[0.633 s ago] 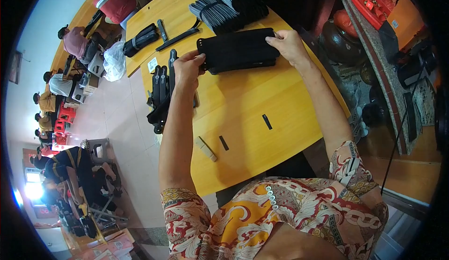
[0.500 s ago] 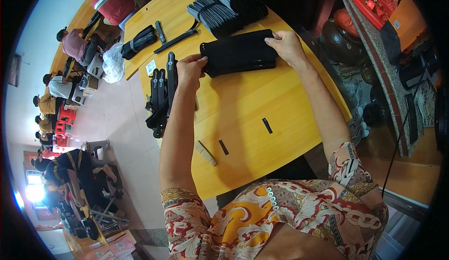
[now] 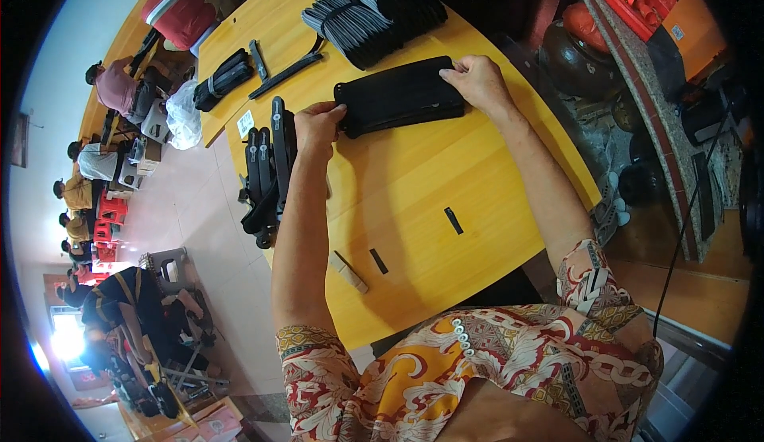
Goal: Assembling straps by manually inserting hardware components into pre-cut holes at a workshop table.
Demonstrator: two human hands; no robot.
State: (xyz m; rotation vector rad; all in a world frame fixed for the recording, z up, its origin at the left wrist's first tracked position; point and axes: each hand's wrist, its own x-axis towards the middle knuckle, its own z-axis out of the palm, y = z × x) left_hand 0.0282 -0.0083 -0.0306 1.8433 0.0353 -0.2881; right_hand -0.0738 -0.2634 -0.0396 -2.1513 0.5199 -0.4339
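Between my two hands is a flat black rectangular panel (image 3: 398, 96), with small holes along its left end and another dark layer beneath it. My left hand (image 3: 318, 126) pinches its left end between thumb and fingers. The upper right corner is gripped by my right hand (image 3: 480, 84). Beyond them stands a tall bundled stack of black panels (image 3: 350, 24). Left of my left forearm lie several black straps with round pale marks (image 3: 263, 155). Two small black strips, one farther right (image 3: 454, 221) and one nearer the middle (image 3: 379, 261), lie on the yellow table (image 3: 414, 179).
A pale wooden stick (image 3: 348, 273) rests near the table's front left edge. Farther off lie a black bundle (image 3: 223, 80) and loose black strips (image 3: 285, 74). At the right, a stone-edged counter (image 3: 637, 100) holds red basins. Several people sit along the left wall.
The table and the things on it sit slightly farther left in the picture. My hands keep their hold on the panel, which is slightly lower and flatter over the table.
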